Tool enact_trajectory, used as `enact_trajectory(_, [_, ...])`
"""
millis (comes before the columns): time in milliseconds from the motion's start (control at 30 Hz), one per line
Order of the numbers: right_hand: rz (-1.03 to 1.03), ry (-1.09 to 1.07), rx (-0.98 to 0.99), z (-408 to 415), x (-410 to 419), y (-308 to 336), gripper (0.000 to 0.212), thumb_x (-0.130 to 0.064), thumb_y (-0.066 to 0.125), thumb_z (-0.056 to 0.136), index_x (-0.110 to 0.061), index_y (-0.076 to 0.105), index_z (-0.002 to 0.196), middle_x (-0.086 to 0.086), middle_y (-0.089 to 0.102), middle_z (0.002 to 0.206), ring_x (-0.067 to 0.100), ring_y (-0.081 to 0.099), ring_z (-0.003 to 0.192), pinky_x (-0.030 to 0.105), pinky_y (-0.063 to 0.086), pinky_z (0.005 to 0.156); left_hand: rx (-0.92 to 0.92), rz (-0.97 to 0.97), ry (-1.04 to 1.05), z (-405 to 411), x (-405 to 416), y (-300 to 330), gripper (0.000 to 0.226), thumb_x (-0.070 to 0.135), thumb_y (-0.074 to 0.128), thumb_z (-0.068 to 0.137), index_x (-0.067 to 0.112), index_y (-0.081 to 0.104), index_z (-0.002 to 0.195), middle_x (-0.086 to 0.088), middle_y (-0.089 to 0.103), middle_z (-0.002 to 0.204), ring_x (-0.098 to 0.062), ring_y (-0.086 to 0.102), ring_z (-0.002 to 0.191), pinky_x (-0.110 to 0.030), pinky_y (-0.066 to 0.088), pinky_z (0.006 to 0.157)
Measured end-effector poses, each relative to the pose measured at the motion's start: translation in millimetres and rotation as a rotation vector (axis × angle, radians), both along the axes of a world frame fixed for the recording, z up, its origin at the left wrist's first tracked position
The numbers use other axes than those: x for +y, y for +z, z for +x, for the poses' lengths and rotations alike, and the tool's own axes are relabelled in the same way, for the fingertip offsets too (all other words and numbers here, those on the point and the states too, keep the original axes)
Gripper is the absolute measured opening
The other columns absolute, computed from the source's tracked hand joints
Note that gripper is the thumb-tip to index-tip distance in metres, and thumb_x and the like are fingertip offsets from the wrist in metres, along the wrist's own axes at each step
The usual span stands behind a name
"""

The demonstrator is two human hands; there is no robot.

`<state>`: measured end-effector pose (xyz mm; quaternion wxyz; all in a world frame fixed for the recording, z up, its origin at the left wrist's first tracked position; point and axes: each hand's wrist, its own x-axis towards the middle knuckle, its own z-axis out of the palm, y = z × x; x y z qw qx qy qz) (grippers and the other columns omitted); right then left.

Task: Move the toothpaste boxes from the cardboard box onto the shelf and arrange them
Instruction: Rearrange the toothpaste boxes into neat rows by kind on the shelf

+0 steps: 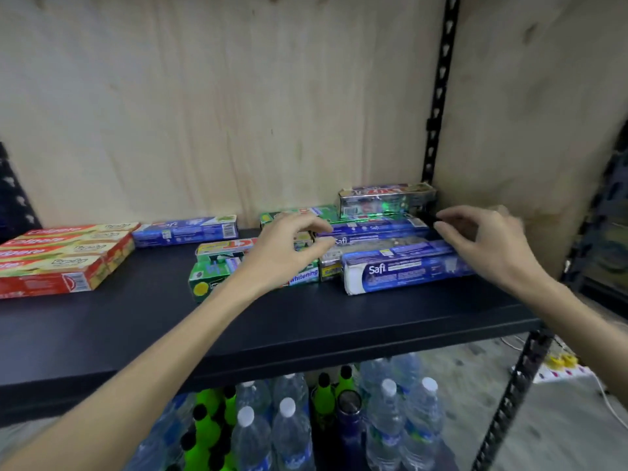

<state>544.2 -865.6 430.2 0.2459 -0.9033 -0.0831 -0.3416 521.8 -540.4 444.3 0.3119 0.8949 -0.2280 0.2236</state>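
Toothpaste boxes mostly on shelf; straightening left. Left hand, right hand: grip wide, holding nothing.

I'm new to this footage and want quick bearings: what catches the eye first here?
Two bare hands, left hand and right hand, hover over a jumble of blue Safi boxes at the right of the black shelf. Red Colgate boxes lie side by side at its left end.
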Motion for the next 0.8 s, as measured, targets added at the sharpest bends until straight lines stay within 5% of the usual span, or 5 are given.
enact_trajectory(267, [0.061, -0.124, 0.105, -25.2, -15.8, -25.4, 0.071, -0.084, 0.035, 0.085, -0.032, 0.066, 0.121, 0.003, 0.077, 0.104, 0.037, 0.067, 0.103, 0.054, 0.05, 0.095, -0.031, 0.046, -0.037, -21.0, -24.4, -28.7, 0.039, 0.057, 0.066, 0.091, 0.038, 0.07, 0.124, 0.021, 0.065, 0.121, -0.005, 0.05, 0.118, -0.031, 0.039, 0.101])
enact_trajectory(400, [0.212, -0.084, 0.178, -34.3, -8.1, -26.0, 0.062, -0.076, 0.051, 0.086, -0.027, 0.067, 0.121, 0.001, 0.075, 0.096, 0.03, 0.069, 0.1, 0.053, 0.05, 0.098, -0.066, 0.069, 0.001, -29.0, -23.3, -32.5, 0.044, 0.054, 0.067, 0.091, 0.034, 0.068, 0.13, 0.017, 0.067, 0.12, -0.007, 0.047, 0.116, -0.034, 0.039, 0.102])
enact_trajectory(567, [0.342, 0.049, 0.182, -59.2, 10.7, -20.0, 0.056, -0.061, 0.076, 0.078, -0.024, 0.07, 0.12, -0.003, 0.075, 0.093, 0.01, 0.07, 0.088, 0.03, 0.054, 0.088, -0.073, 0.078, -0.051, -50.9, -0.7, -28.8, 0.042, 0.044, 0.073, 0.091, 0.029, 0.066, 0.129, 0.02, 0.064, 0.12, -0.005, 0.048, 0.116, -0.034, 0.04, 0.102])
enact_trajectory(800, [0.272, 0.351, 0.229, -78.7, 75.6, -24.6, 0.068, -0.057, 0.087, 0.063, -0.04, 0.064, 0.124, -0.01, 0.069, 0.102, 0.0, 0.063, 0.101, 0.01, 0.044, 0.082, 0.026, 0.048, -0.074, -101.2, 93.6, -29.5, 0.044, 0.038, 0.085, 0.077, 0.034, 0.066, 0.116, 0.015, 0.063, 0.123, -0.015, 0.057, 0.123, -0.03, 0.046, 0.098])
